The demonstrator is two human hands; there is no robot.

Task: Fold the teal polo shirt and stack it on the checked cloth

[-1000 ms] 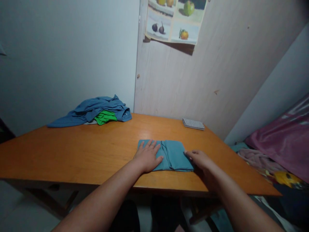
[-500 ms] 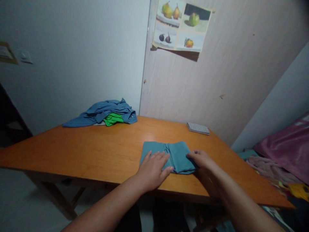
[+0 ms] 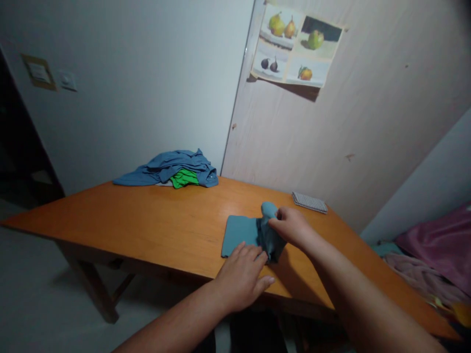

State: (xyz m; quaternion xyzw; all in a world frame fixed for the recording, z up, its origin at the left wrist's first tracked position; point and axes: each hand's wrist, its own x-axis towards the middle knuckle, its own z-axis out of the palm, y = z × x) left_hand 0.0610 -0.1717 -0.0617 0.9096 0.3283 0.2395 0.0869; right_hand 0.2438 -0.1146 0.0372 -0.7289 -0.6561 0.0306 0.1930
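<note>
A folded teal cloth garment lies near the front edge of the wooden table. Its left half is flat, while the right half stands lifted off the wood. My right hand pinches that raised part between thumb and fingers. My left hand rests with fingers spread at the near edge of the cloth, fingertips on it close to the fold. The exact kind of garment cannot be made out.
At the back left of the table lies a blue crumpled garment with a green cloth under it. A folded checked cloth sits at the back right. Pink fabric is piled beyond the table's right side. Fruit pictures hang on the wall.
My right hand has raised the right half of the teal cloth and brought it up and leftward. My left hand has slid slightly toward the near edge. The view has tilted a little.
</note>
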